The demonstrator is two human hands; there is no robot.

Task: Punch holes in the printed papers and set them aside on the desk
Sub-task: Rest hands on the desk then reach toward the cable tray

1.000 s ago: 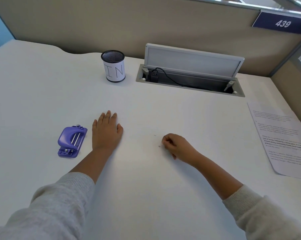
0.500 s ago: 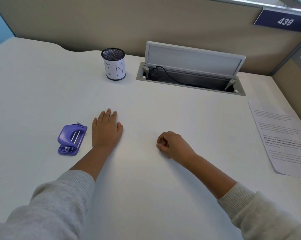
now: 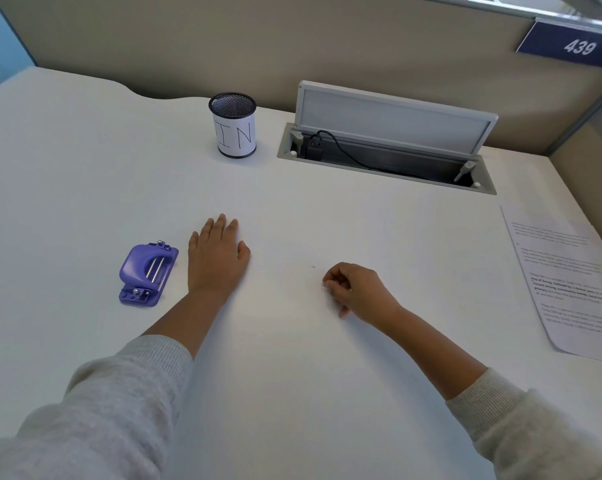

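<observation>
What you can't make out from the head view

Your printed paper [image 3: 569, 282] runs off the right edge, and its text is too blurred to read. Your right hand [image 3: 358, 292] is curled, its fingertips [image 3: 330, 284] tucked under, so you can't tell whether that grip holds anything. Your left hand [image 3: 216, 261] covers the counter [image 3: 292, 375] beneath its palm. The cable [image 3: 348, 152] vanishes inside the open cable tray [image 3: 386, 164]. The pen cup [image 3: 233, 124] hides its contents behind dark mesh.
</observation>
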